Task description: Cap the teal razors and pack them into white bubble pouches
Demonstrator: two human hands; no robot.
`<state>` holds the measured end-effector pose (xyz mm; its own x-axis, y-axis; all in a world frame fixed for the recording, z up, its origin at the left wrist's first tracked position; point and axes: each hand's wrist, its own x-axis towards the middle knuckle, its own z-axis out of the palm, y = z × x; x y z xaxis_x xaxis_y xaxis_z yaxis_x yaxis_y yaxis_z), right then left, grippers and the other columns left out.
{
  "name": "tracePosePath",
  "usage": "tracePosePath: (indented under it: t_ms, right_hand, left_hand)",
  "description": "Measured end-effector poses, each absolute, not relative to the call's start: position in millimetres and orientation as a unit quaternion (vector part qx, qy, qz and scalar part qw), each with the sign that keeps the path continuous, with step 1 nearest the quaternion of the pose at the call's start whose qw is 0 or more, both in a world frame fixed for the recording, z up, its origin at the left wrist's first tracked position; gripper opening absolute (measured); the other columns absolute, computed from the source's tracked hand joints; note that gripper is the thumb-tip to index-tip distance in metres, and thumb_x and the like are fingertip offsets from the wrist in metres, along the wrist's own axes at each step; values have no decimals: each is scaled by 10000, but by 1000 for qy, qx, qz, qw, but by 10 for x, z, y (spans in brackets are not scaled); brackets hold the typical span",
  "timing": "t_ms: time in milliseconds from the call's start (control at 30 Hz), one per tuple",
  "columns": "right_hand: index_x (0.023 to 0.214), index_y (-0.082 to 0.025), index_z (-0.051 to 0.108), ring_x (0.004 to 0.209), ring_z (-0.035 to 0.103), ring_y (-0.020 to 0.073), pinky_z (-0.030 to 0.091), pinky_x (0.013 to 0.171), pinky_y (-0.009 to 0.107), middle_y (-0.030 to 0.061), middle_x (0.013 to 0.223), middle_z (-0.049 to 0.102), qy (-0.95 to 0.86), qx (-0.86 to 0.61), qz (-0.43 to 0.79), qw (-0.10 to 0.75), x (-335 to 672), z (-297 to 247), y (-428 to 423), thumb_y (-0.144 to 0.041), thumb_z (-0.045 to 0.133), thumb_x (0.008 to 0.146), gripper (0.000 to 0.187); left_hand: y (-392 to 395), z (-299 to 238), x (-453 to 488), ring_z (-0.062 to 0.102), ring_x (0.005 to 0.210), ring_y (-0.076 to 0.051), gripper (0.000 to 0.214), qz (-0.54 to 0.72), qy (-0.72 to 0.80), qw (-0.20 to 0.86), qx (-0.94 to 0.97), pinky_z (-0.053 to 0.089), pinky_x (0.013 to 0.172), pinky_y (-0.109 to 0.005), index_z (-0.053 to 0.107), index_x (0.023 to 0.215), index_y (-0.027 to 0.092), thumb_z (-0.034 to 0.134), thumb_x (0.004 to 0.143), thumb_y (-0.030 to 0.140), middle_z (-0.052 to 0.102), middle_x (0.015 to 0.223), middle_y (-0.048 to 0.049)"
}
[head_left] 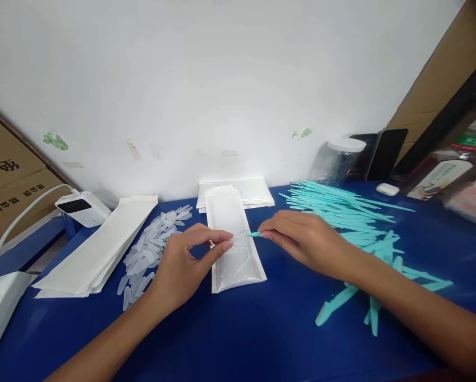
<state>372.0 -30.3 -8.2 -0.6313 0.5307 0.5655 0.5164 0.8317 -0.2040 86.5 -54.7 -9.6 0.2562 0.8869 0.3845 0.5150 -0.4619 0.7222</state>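
The small teal stick (254, 234) is over the right edge of a see-through-faced white pouch (238, 268), with just its tip poking out. The right hand (305, 239) has it pinched tight, fingers closed on it. That is a tiny grip, so the stick could twist or slip if something pushed on its tip.

The left hand (185, 260) is just across from it, over the pouch. Its thumb and finger are nearly together (maybe on a little clear piece, but one cannot tell). If the two hands came together a bit crooked, the tip might miss or poke a finger. If a clear thing fell onto the shiny pouch, it would be hard to spot.

The pouch lies flat on the blue table (285, 329), its top end over some flat white packs (259, 193). A bump from a wrist could slide it.

Farther out, a heap of clear pieces (152, 246) sits right by the left arm, so an elbow swing could scatter them. The right arm reaches over a messy pile of teal sticks (329, 207), and a low arm could drag some away. White sleeves (98, 249) lie beyond the clear heap.
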Motion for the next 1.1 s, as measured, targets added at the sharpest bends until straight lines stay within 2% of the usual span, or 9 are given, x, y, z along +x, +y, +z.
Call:
tracePosePath:
  t_ms: [267, 433, 567, 833, 1000, 1100]
  right_hand:
    - [1160, -174, 738, 755, 675, 182, 465, 631, 312, 50, 899, 741, -914, -276, 1, 297, 3645, -112, -379, -275, 533, 1131, 231]
    - [1195, -181, 723, 821, 707, 202, 507, 687, 326, 64, 966, 770, -909, -281, 9, 307, 3669, -92, -372, -256, 532, 1129, 216]
    - [1212, -176, 719, 847, 719, 210, 529, 722, 333, 73, 989, 781, -903, -286, 1, 320, 3694, -53, -355, -241, 553, 1118, 201]
    - [1214, -185, 690, 784, 687, 184, 498, 656, 302, 55, 934, 747, -913, -271, 21, 303, 3609, -112, -445, -249, 556, 1121, 176]
    - [1194, -203, 662, 765, 685, 169, 509, 653, 280, 41, 907, 732, -898, -266, 76, 342, 3559, -122, -491, -312, 580, 1119, 156]
    - [1159, -206, 650, 795, 694, 167, 525, 681, 280, 56, 976, 722, -888, -259, 102, 367, 3532, -128, -502, -335, 604, 1106, 148]
  left_hand:
    - [-595, -90, 898, 736, 857, -215, 149, 395, 468, 241, 753, 585, 720, -327, 874, 1055, 349, 781, 970, 430, 821, 944, -18]
    - [-620, -60, 941, 750, 870, -239, 166, 407, 466, 228, 751, 624, 786, -375, 879, 1047, 331, 781, 963, 436, 832, 949, -30]
    - [-615, -52, 913, 746, 875, -235, 152, 410, 473, 226, 746, 607, 771, -366, 877, 1044, 330, 786, 964, 421, 828, 940, -27]
    - [-657, -93, 957, 745, 844, -218, 110, 420, 455, 250, 744, 597, 758, -348, 884, 1018, 330, 817, 943, 374, 828, 912, -18]
    - [-706, -83, 1049, 759, 815, -223, 100, 419, 460, 289, 728, 610, 739, -359, 891, 980, 338, 825, 930, 392, 831, 894, -18]
    - [-712, -73, 1073, 758, 785, -225, 91, 436, 459, 295, 716, 619, 732, -368, 892, 952, 327, 833, 915, 385, 830, 863, -19]
